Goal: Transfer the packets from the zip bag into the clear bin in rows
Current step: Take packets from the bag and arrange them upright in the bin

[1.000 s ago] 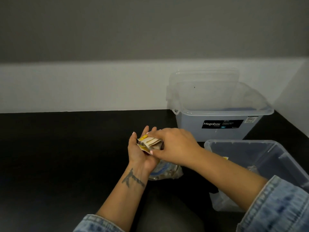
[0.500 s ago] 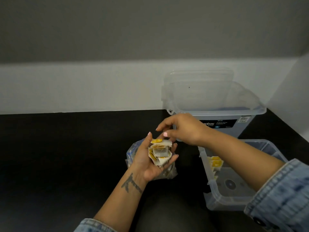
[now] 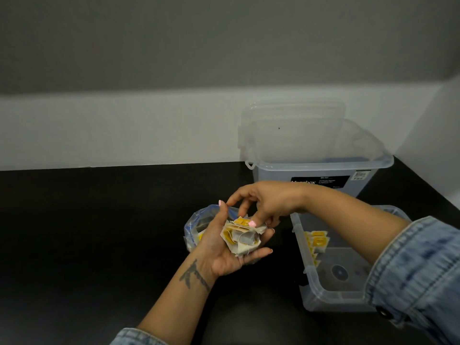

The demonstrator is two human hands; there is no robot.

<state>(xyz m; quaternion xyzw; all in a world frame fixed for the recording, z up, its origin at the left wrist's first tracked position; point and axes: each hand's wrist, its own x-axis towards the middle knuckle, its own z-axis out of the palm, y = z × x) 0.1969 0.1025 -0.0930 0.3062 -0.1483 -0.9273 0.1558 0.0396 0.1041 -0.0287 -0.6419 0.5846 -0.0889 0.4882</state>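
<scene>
Over the tabletop (image 3: 99,232), our left hand (image 3: 224,252) cups packets (image 3: 241,236); our right hand (image 3: 263,207) pinches one; clear bin (image 3: 331,298) holds one partial row (image 3: 316,242).

black counter (image 3: 87,245) | tall labelled tub (image 3: 321,168) — far right, against wall | lid (image 3: 296,110) — behind tub

My right sleeve (image 3: 420,275) is light-wash blue denim, cuff pushed back along the forearm, with one dark round button (image 3: 382,312) at the cuff edge. My left sleeve (image 3: 135,337) is the same denim. A dark tattoo (image 3: 193,275) marks my inner left wrist. My nails (image 3: 252,223) are painted pale pink.
</scene>
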